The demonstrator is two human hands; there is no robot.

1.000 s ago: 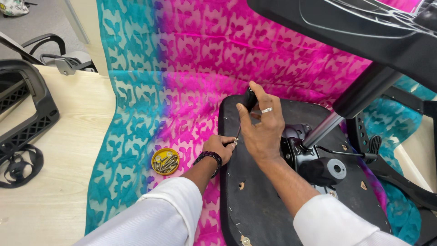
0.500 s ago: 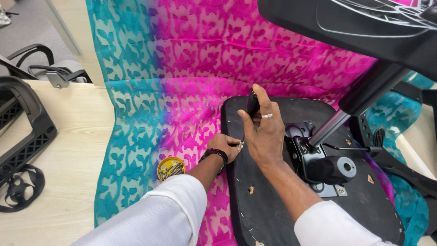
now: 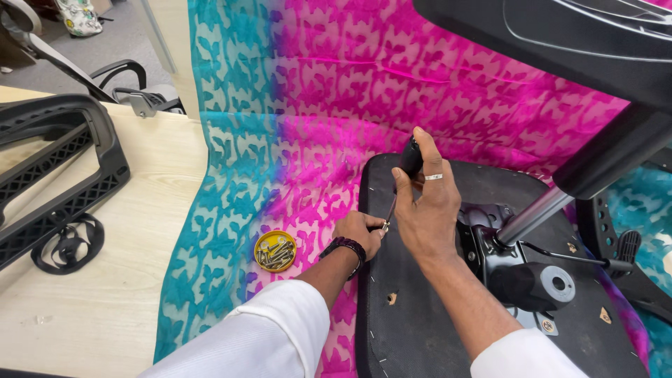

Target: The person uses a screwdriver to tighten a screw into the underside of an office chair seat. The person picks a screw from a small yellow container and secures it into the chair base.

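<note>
At black upturned chair seat edge: right hand still grips black-handled screwdriver; left hand fingers still pinch small screw; no visible shift.

Very little shifts over this second. The right hand slides a touch further along the black seat underside, carrying the screwdriver with it, so the tip now sits right at the left hand, where before there was a little more room between them. The left hand creeps nearer the seat's edge and its fingers pinch closer around the screw. The head camera also drifts rightward and down, so the yellow tin of screws appears further left than it did.
</note>
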